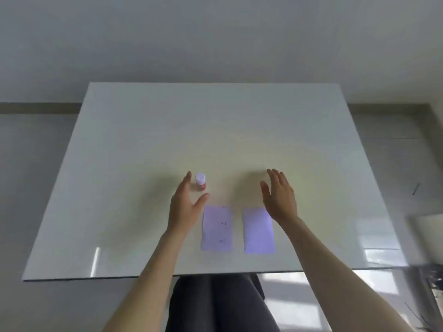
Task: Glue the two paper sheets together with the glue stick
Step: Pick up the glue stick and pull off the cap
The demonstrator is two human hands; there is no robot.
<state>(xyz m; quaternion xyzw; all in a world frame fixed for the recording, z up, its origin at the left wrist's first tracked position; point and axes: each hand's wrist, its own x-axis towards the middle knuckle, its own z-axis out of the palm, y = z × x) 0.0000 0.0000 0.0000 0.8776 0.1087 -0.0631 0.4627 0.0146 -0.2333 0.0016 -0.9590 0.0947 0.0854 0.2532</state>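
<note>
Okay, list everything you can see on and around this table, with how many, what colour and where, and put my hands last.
Table: one, glossy white, fills the middle of the view.
Glue stick: one, white cap over red body, upright on the table beyond the left sheet, cap on.
Paper sheets: two, pale lilac-white, flat and side by side near the front edge, apart; the left sheet has small dark marks, the right sheet looks blank.
Floor: grey, around the table.
Legs: dark trousers, under the front edge.
Hands: two, bare, open; left hand beside the glue stick, not gripping; right hand above the right sheet's far corner.
</note>
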